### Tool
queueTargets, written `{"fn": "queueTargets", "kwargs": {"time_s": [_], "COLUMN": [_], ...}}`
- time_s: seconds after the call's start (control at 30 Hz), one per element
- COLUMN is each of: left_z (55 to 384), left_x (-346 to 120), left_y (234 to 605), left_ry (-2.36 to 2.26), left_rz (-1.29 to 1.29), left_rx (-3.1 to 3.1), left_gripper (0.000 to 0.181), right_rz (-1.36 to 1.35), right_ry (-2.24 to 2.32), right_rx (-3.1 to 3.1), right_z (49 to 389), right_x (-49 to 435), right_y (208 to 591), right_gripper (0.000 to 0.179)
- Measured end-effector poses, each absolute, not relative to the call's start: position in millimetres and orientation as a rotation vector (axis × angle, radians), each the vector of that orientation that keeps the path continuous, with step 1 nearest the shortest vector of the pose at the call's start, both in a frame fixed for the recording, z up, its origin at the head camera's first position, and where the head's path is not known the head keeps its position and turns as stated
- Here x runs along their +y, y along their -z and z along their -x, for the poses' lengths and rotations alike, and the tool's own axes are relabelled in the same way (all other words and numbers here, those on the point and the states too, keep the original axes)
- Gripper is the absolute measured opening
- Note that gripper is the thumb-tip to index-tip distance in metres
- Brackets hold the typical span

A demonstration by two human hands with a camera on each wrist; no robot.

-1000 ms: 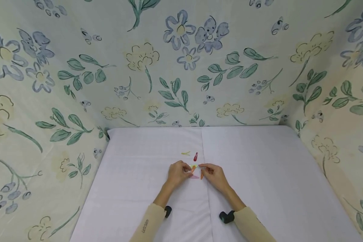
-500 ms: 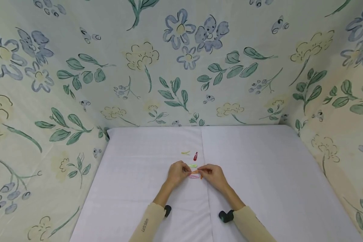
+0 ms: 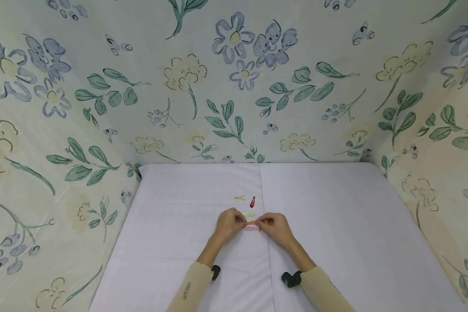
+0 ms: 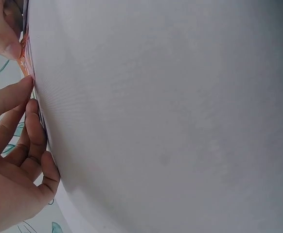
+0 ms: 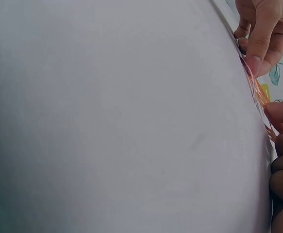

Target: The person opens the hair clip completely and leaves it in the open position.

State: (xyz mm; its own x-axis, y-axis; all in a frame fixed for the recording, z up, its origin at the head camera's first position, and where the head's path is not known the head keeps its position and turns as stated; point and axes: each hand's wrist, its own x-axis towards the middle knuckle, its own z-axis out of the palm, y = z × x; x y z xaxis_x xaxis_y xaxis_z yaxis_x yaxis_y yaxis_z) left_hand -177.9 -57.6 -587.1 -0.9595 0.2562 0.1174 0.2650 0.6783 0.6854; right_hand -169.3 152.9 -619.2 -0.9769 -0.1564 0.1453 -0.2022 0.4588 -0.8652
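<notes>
An orange hair clip [image 3: 251, 222] lies crosswise between my two hands, low over the white cloth. My left hand [image 3: 230, 224] pinches its left end between thumb and fingers. At the other end, my right hand [image 3: 274, 225] grips it with thumb and index finger. The right wrist view shows the same orange clip [image 5: 261, 92] stretched between both thumbs. Just below it on the cloth is a pink hair clip [image 3: 251, 228]. A second orange clip [image 3: 260, 229] peeks out under my right fingertips, mostly hidden by them.
Beyond the hands a light green clip [image 3: 248, 214] lies flat. Farther back are a spread yellow clip [image 3: 239, 197] and a red snap clip [image 3: 252, 202]. White cloth [image 3: 327, 208] covers the table, with floral fabric [image 3: 234, 86] hanging behind and at the sides.
The orange clip has turned from a steep tilt to nearly level between the hands. My right fingers have moved slightly left and down onto its end. The other clips stay put.
</notes>
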Motion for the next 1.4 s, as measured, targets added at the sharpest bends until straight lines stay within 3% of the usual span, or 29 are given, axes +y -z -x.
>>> {"fn": "queueTargets", "kwargs": {"time_s": [0.5, 1.4], "left_z": [174.4, 175.8], "left_x": [-62.3, -78.8], "left_y": [589.8, 578.9], "left_ry": [1.306, 1.569], "left_rz": [0.442, 0.496], "left_rx": [-2.826, -2.515], "left_gripper": [0.004, 0.005], "right_rz": [-0.144, -0.48], "right_ry": [-1.813, -1.864], "right_rx": [-2.519, -2.42], "right_z": [164.8, 164.2], "right_x": [146.0, 136.3], "right_y": [613.5, 597.1], "right_gripper": [0.006, 0.012]}}
